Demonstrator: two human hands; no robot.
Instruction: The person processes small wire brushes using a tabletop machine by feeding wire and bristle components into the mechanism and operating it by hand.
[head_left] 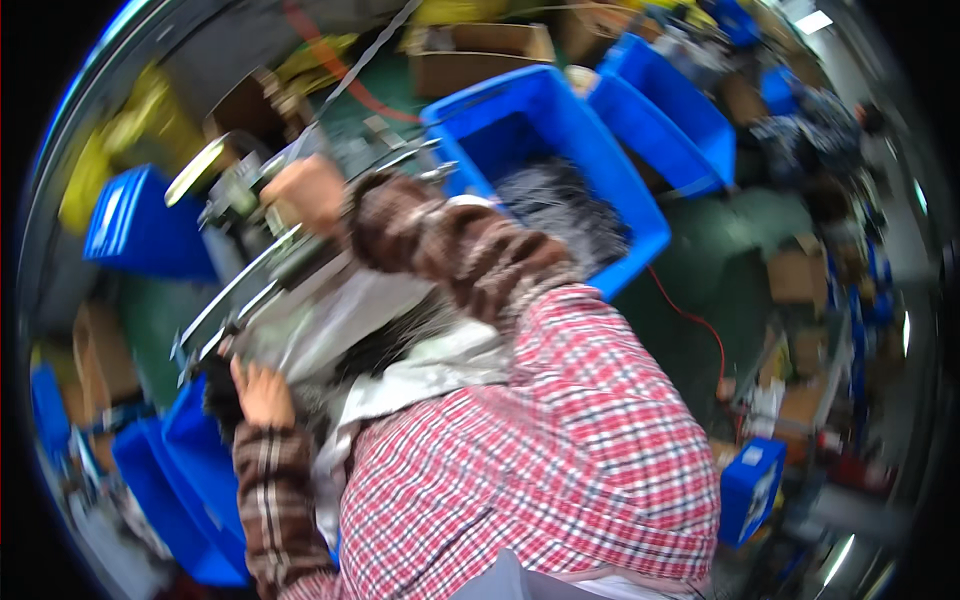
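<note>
My right hand reaches across to a metal device and looks curled in a fist. Blur hides what its fingers grip. My left hand lies lower, with fingers spread apart beside a dark, fuzzy bundle at the end of the metal rails. Between my hands and my body, a pale sheet covers my lap. Dark, thin strands rest on it. More such strands fill part of a large blue bin by my right forearm.
Another blue bin stands behind the first. Blue bins also sit at my left, below a blue container. Cardboard boxes and yellow bags line the far side. A red cord runs over the green floor.
</note>
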